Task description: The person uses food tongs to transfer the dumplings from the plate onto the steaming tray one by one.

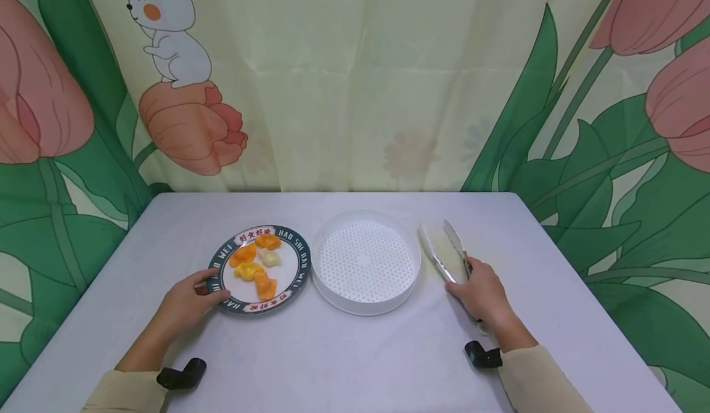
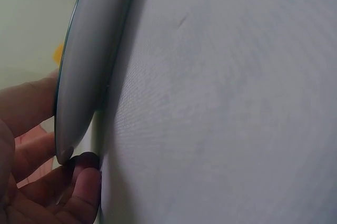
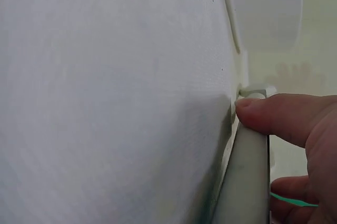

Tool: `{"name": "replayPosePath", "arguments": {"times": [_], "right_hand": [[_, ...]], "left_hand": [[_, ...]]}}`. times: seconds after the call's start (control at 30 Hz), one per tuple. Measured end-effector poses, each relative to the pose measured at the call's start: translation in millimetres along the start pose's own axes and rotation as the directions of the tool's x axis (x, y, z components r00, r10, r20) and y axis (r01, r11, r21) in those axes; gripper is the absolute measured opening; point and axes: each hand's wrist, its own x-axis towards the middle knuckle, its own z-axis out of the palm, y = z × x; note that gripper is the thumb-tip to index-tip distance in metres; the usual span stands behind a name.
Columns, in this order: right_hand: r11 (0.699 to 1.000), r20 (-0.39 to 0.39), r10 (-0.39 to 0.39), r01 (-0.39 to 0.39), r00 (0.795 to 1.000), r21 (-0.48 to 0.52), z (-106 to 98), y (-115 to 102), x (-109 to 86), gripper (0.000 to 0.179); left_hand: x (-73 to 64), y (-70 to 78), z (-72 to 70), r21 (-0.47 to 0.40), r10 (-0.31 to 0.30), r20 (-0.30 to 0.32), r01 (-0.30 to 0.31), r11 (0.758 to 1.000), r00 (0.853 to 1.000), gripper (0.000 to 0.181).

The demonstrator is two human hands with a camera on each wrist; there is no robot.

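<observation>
At the left, my left hand grips the near-left rim of a round plate with a dark patterned border. Orange and yellow dumplings and a pale dumpling lie on it. In the left wrist view, the plate's pale underside shows with fingers above and below its rim. On the right, my right hand holds metal tongs, their arms spread and tips pointing away. The right wrist view shows my thumb along one tong arm.
A white round steamer basket with a perforated base stands between the plate and the tongs. The table has a white cloth, and a printed curtain hangs behind its far edge. Each wrist carries a black camera mount.
</observation>
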Motion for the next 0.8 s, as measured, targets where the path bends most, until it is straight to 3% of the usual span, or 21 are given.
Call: {"name": "replayPosePath", "arguments": {"times": [0.43, 0.8], "right_hand": [[1.000, -0.038, -0.013, 0.014, 0.999, 0.014, -7.9, -2.3, -7.2, 0.080], [0.994, -0.155, -0.018, 0.035, 0.988, 0.103, -9.0, -8.5, -8.2, 0.080]], "left_hand": [[1.7, -2.0, 1.7, -0.007, -0.010, -0.002, 0.010, 1.000, 1.000, 0.082], [0.3, 0.7, 1.1, -0.013, -0.026, 0.001, 0.026, 1.000, 1.000, 0.081]]}}
